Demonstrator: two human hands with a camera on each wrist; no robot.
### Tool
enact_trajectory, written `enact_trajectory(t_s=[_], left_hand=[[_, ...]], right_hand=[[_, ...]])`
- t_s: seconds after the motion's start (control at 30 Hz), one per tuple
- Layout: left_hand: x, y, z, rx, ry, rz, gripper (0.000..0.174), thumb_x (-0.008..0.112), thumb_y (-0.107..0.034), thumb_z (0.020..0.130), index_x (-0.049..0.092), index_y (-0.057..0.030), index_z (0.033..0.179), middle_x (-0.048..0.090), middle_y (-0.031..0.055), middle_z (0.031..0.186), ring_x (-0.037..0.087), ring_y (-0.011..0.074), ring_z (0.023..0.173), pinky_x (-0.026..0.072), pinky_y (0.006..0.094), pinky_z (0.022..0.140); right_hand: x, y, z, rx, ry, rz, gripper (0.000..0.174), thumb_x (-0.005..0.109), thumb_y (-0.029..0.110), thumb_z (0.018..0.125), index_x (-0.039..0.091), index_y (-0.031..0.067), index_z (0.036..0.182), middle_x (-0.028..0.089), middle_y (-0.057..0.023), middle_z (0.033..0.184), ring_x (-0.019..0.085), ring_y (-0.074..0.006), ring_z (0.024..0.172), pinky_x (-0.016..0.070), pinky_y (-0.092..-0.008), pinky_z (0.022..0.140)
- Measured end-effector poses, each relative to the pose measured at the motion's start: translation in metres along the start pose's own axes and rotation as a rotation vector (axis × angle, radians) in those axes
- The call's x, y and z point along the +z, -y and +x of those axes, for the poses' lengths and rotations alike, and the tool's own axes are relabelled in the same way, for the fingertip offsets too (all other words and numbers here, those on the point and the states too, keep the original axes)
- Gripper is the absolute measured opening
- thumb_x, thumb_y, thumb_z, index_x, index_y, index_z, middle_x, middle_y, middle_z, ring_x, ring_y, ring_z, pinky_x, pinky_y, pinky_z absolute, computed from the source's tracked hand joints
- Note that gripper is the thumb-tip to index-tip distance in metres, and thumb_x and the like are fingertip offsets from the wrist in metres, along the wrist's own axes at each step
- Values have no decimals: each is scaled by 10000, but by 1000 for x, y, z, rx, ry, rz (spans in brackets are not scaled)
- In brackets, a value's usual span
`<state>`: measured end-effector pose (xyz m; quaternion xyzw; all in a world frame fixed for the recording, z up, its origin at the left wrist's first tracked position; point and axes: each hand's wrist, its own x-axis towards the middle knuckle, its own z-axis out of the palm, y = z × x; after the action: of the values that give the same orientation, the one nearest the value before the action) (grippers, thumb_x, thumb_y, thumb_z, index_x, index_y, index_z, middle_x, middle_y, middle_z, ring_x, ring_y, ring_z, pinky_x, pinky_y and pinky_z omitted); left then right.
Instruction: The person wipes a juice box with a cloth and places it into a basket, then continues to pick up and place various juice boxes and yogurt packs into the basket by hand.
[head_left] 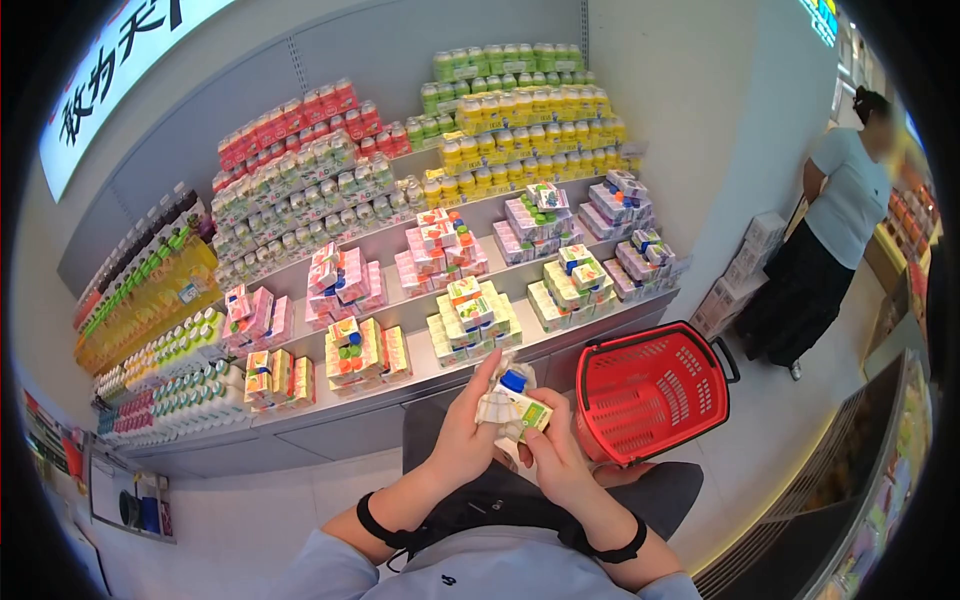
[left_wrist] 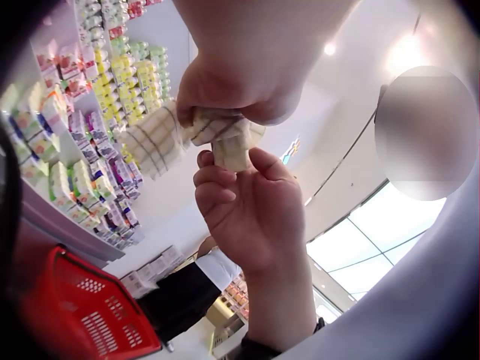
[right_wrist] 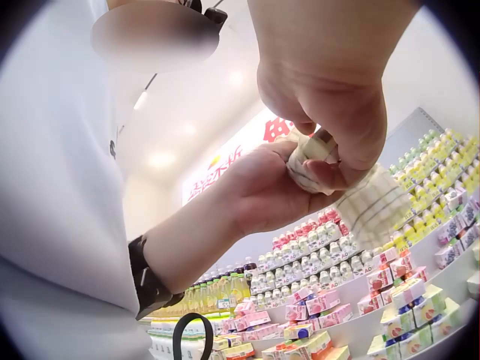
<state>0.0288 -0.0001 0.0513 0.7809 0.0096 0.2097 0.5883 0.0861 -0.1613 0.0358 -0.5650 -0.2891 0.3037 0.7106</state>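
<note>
Both hands meet in front of the body around a small drink carton [head_left: 531, 412] with a blue cap and a green-and-white label. My left hand [head_left: 463, 432] grips a pale checked cloth [left_wrist: 156, 140] wrapped against the carton, its thumb side toward the shelves. The right hand [head_left: 560, 462] pinches the lower end of the carton. In the left wrist view, the carton's plain end [left_wrist: 232, 154] pokes out of the cloth between the right fingers and thumb. A loose part of the cloth [right_wrist: 373, 206] hangs out beyond the hands in the right wrist view.
A red shopping basket [head_left: 655, 440] stands right of the hands. Tiered shelves [head_left: 510, 352] ahead carry stacked drink cartons [head_left: 475, 318] and yellow bottles [head_left: 540, 140]. A person [head_left: 835, 215] stands at the right beside boxes [head_left: 748, 262]. A dark slatted rack [head_left: 815, 520] is at near right.
</note>
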Motion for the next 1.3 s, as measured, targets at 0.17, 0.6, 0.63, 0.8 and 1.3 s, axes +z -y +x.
enact_trajectory(t_s=[0.17,0.6,0.63,0.8,1.3], left_hand=[[-6,-15,7,92,46,138,859,473,73,789,182,-71,1584,574,236,1334,598,309,1201,426,339,1022],[21,-25,14,258,-168,220,789,750,1,663,527,-79,1415,683,183,976,672,342,851,545,364,746],[18,-25,15,310,-114,269,716,733,-8,708,546,-69,1397,687,187,1002,688,318,858,548,354,754],[12,-6,17,321,-73,148,786,778,-41,688,520,-126,1426,689,131,1015,668,318,872,544,358,761],[1,-46,17,440,84,449,828,863,-42,514,590,-123,1291,644,120,1057,624,350,1012,516,402,846]], right_hand=[[11,2,1,-219,-96,-114,474,440,50,985,235,15,1411,532,-187,1215,598,-198,953,516,-305,808],[12,-12,10,-378,-380,341,345,458,207,980,346,103,1290,516,-127,1223,594,-215,1028,523,-338,762],[16,-9,12,-452,-416,377,350,464,230,982,345,105,1286,520,-127,1216,598,-218,1021,524,-340,755],[3,-16,5,-408,-300,332,361,454,341,1004,354,127,1277,516,-135,1256,589,-251,1059,520,-370,762],[-5,13,8,-232,-174,629,484,431,313,933,361,69,1344,492,-134,1300,490,-234,1255,396,-406,1058]])
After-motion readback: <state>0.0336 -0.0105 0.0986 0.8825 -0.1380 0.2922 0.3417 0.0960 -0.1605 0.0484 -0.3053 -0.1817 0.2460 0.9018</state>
